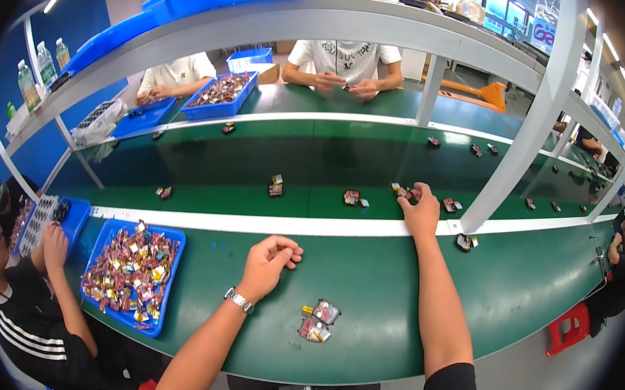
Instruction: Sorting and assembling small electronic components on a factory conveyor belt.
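Your right hand (422, 213) reaches past the near white rail (310, 226), and its fingertips are at a small electronic part (400, 191) that lies on the green belt (231, 188). The thumb and fingers are bent around the side of this part, but I cannot tell if they have closed on it or only stand beside it (the fingers hide some of it).

Your left hand (265, 265) is on the near side of the rail, over the green table (385, 298). Its grip is released: the fingers are half bent and loose. A metal watch (239, 300) is on this wrist.

Between your forearms, closer to your body, two similar parts lie on the table, an upper one (327, 312) and a lower one (313, 330), very near each other. A darker part (464, 242) rests to the right of your right forearm, just beside the rail.

On the belt, one part (452, 205) lies to the right of your right hand, and another (355, 198) to its left. On your left, the blue tray (178, 265) is heaped with maroon, yellow and white pieces. Beyond the belt, a co-worker (343, 56) holds both hands together over the far table.
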A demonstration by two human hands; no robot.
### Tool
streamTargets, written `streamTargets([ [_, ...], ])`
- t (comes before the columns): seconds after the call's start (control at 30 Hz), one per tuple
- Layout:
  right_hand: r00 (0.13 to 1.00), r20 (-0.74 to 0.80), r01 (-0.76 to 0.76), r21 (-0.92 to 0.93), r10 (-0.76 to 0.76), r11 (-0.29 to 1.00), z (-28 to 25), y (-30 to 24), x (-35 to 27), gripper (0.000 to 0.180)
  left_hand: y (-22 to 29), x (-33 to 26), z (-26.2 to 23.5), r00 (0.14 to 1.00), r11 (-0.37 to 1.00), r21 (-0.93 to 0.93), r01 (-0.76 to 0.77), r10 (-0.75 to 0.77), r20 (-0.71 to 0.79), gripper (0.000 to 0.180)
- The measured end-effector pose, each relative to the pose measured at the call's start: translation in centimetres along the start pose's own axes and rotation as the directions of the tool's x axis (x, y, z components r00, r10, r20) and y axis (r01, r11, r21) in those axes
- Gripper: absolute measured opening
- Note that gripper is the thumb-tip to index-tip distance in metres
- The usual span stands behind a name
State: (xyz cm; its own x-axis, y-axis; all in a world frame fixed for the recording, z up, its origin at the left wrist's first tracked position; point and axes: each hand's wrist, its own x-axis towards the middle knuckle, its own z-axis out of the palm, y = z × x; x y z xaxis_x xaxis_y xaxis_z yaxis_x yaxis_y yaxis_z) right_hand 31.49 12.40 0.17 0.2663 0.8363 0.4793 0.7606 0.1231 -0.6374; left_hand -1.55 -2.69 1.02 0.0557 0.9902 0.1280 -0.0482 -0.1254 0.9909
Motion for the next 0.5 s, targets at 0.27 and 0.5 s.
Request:
streamTargets([
  [0.27,0.855,0.301,0.221,0.523,-0.422,0.823,-3.5,-9.0,-9.8,0.054,1.3,-0.6,-0.7,0.995,0.988,-0.116,0.100,-0.099,0.012,0.022],
  [0.5,0.593,0.492,0.293,0.605,-0.637,0.740,-4.4,-14.0,-12.5,0.057,2.3,-1.3,-1.7,0.865,0.955,0.004,0.296,-0.270,0.424,0.042],
])
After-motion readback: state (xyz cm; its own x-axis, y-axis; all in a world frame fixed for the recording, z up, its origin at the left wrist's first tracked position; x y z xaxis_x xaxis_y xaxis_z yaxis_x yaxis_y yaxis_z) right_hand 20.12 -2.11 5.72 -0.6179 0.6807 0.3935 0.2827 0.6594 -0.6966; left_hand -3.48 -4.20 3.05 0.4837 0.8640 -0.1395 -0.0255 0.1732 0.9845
